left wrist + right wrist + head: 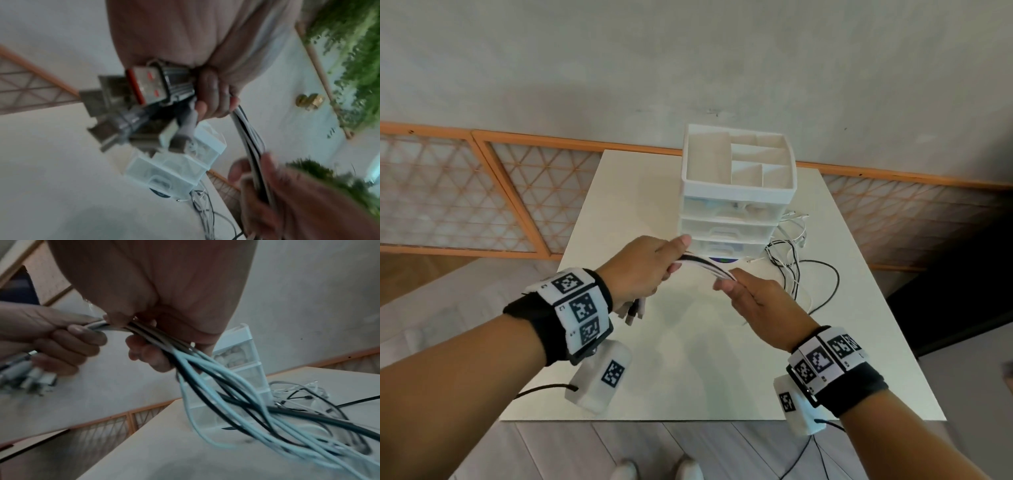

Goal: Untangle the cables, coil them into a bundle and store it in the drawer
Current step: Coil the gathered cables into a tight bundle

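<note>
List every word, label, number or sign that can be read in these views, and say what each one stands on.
No readable text.
Left wristband: square black-and-white code markers; the tiny characters beside them are too small to read.
Right wristband: the same kind of markers, characters unreadable.
White blocks under the wrists: one code marker each, no words.
Dark round thing under the drawer unit: a print, too blurred to read.

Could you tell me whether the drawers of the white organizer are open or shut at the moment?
Shut. All three drawer fronts of the organizer sit flush with its frame, none pulled out; the cables remain outside, gripped by both hands.
</note>
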